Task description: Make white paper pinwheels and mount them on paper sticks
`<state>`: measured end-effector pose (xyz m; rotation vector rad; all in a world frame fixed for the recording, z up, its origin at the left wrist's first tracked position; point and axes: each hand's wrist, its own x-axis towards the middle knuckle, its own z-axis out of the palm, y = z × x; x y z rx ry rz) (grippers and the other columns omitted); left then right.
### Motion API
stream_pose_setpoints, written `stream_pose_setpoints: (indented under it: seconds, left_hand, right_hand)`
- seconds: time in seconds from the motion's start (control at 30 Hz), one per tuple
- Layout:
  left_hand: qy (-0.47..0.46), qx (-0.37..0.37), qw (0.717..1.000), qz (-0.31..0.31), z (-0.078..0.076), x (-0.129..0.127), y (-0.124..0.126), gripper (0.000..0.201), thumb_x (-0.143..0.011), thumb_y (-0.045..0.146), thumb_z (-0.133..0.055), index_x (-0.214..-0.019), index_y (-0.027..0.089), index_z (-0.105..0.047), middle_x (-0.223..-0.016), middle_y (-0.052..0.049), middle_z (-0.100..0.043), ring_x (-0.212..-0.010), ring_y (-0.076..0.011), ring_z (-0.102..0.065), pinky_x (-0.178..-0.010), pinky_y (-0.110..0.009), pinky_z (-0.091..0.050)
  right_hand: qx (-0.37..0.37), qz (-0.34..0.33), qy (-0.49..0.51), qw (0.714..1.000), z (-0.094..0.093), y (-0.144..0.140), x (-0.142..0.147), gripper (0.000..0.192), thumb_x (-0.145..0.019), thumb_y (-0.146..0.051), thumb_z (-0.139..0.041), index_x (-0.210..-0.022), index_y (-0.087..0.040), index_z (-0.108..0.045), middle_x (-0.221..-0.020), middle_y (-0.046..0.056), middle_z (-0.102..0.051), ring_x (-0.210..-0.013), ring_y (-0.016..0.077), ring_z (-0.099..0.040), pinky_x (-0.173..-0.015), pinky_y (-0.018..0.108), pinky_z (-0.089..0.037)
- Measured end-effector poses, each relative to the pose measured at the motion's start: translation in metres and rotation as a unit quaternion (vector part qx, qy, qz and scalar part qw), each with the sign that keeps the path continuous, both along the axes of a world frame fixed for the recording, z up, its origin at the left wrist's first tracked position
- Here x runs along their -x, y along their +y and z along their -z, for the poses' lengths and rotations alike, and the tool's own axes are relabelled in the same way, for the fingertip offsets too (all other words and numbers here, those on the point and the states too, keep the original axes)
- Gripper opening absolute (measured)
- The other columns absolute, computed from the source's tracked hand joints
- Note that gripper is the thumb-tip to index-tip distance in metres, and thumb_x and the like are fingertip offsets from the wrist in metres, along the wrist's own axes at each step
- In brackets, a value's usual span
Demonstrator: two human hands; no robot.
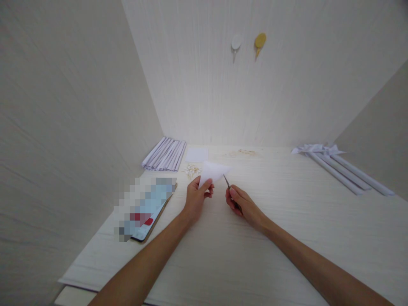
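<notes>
Between the thumb and fingers of my left hand (198, 196) is a white piece of paper (212, 172), held up off the table with one pointed corner toward the right. My right hand (239, 200) is closed around a small pair of scissors (226, 180). Their slim dark blades point up and left, and the tip is at the paper's lower right edge. Fingers cover most of the handles. I cannot tell whether the blades are parted or touch the paper.
Rolled paper tubes (164, 155) lie at the back left, near a flat white sheet (196, 154) and a pile of cotton swabs (192, 170). A phone (153, 208), partly blurred, rests at left. Longer paper rolls (346, 172) lie right. Two hooks (260, 41) are on the wall.
</notes>
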<state>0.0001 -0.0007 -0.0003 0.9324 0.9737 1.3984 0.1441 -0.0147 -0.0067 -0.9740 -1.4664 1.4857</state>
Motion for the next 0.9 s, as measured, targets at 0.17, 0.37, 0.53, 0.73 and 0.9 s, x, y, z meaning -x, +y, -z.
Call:
stream_pose_setpoints:
  seconds: [0.17, 0.37, 0.53, 0.73, 0.9]
  left_hand:
    - [-0.013, 0.002, 0.999, -0.030, -0.0024, -0.0010, -0.0006, 0.021, -0.064, 0.029, -0.062, -0.077, 0.014, -0.055, -0.072, -0.001, -0.062, -0.062, -0.0083, -0.057, -0.051, -0.017, -0.042]
    - [-0.030, 0.002, 1.000, -0.008, -0.0018, -0.0029, -0.0022, 0.022, -0.066, 0.029, -0.061, -0.080, 0.014, -0.056, -0.073, -0.004, -0.066, -0.070, -0.0131, -0.062, -0.064, -0.023, -0.046]
    - [-0.039, 0.011, 0.999, 0.000, -0.0021, -0.0034, -0.0020, 0.020, -0.065, 0.027, -0.062, -0.078, 0.014, -0.055, -0.070, -0.003, -0.067, -0.066, -0.0136, -0.063, -0.062, -0.023, -0.046]
    - [-0.038, 0.010, 0.999, 0.001, -0.0027, -0.0032, -0.0036, 0.019, -0.066, 0.026, -0.061, -0.079, 0.014, -0.055, -0.070, -0.003, -0.067, -0.066, -0.0129, -0.063, -0.061, -0.021, -0.046]
    - [-0.030, 0.006, 1.000, 0.001, -0.0020, -0.0027, -0.0039, 0.019, -0.065, 0.026, -0.062, -0.079, 0.013, -0.055, -0.071, -0.003, -0.066, -0.067, -0.0134, -0.063, -0.060, -0.021, -0.047]
  right_hand:
    - [-0.056, -0.035, -0.092, 0.994, -0.0041, -0.0034, -0.0020, 0.037, -0.084, -0.044, -0.031, -0.057, -0.019, -0.036, -0.045, -0.007, -0.035, -0.038, 0.0059, -0.028, -0.039, 0.020, -0.023]
    - [-0.096, -0.028, -0.138, 0.985, -0.0018, -0.0036, -0.0016, 0.039, -0.084, -0.046, -0.029, -0.056, -0.019, -0.034, -0.048, -0.006, -0.034, -0.044, 0.0080, -0.031, -0.045, 0.023, -0.026]
    - [-0.097, -0.016, -0.140, 0.985, 0.0020, -0.0013, -0.0009, 0.039, -0.084, -0.045, -0.028, -0.056, -0.019, -0.034, -0.049, -0.005, -0.033, -0.045, 0.0085, -0.030, -0.045, 0.023, -0.025]
    - [-0.101, -0.005, -0.151, 0.983, 0.0010, -0.0015, 0.0002, 0.039, -0.084, -0.045, -0.028, -0.056, -0.019, -0.034, -0.051, -0.005, -0.034, -0.047, 0.0089, -0.030, -0.045, 0.023, -0.024]
    - [-0.103, 0.002, -0.156, 0.982, 0.0005, -0.0017, 0.0012, 0.038, -0.084, -0.045, -0.027, -0.056, -0.019, -0.033, -0.051, -0.004, -0.034, -0.047, 0.0090, -0.030, -0.045, 0.023, -0.024]
